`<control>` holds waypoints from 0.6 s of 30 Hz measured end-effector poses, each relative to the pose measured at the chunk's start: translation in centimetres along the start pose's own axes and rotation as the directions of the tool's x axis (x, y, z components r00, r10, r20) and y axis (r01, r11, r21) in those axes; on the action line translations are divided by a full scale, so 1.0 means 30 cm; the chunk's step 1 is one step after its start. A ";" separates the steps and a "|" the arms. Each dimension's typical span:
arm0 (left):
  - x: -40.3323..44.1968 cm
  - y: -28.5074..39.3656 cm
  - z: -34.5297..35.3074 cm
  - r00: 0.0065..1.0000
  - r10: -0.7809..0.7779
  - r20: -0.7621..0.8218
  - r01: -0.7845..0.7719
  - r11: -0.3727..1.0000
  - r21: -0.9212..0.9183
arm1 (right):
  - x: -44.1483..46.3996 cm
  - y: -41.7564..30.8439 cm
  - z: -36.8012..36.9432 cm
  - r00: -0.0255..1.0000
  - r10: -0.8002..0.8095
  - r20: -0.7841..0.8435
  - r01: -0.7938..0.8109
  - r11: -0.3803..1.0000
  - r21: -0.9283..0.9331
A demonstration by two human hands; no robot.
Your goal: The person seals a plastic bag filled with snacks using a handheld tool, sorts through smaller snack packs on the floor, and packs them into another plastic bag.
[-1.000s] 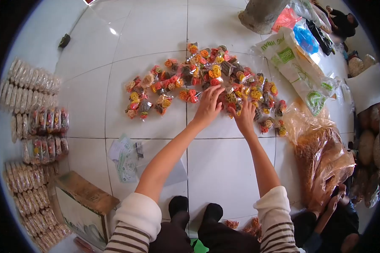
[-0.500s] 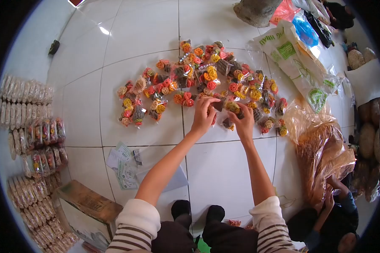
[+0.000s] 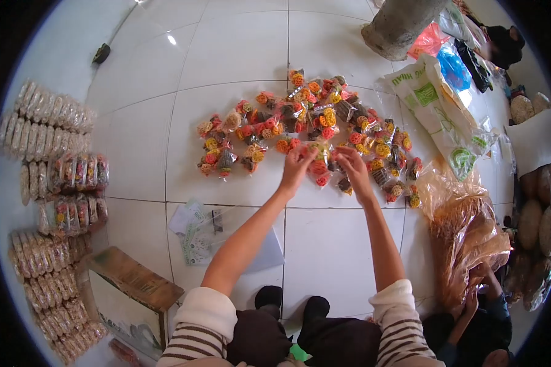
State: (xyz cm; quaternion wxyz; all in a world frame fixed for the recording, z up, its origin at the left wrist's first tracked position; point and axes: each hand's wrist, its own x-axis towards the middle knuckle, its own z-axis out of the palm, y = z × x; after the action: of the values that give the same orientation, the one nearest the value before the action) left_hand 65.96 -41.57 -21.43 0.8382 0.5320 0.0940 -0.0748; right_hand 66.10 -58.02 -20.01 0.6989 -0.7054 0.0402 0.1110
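Between my hands is a small clear plastic packet (image 3: 318, 153) of red and green pieces, some of them woven-looking balls. My left hand (image 3: 296, 170) pinches its left side. At its right end, my right hand (image 3: 354, 172) has thumb and fingers drawn together on the plastic. Just beyond and around them spreads a pile of similar clear packets (image 3: 266, 127) with orange, yellow, red and dark brown pieces, lying on the white tiled floor (image 3: 226, 61). The lower edge of the held packet overlaps other packets, so its outline is hard to make out.
Stacked clear packs (image 3: 55, 131) line the left wall, near a cardboard box (image 3: 134, 287). Printed sheets and clear plastic (image 3: 196, 235) lie left of my forearm. To the right are a white-green sack (image 3: 431, 101), a large orange-brown plastic bag (image 3: 465, 238) and another person's hands (image 3: 469, 306).
My hands have moved slightly apart, and the packet between them now shows red and green where yellow and dark pieces showed. The whole view has shifted, with the floor items appearing lower and further right.
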 end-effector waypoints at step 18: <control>-0.209 -0.173 -0.199 0.970 -0.127 -0.205 0.169 0.966 0.198 | -0.171 0.167 0.084 0.993 0.102 0.057 -0.077 0.937 -0.339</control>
State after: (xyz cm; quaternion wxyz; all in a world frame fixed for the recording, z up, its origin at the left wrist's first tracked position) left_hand 58.24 -38.20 -26.98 0.7551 0.6153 0.2048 -0.0959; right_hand 59.81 -56.11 -23.82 0.5633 -0.8072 0.0268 0.1741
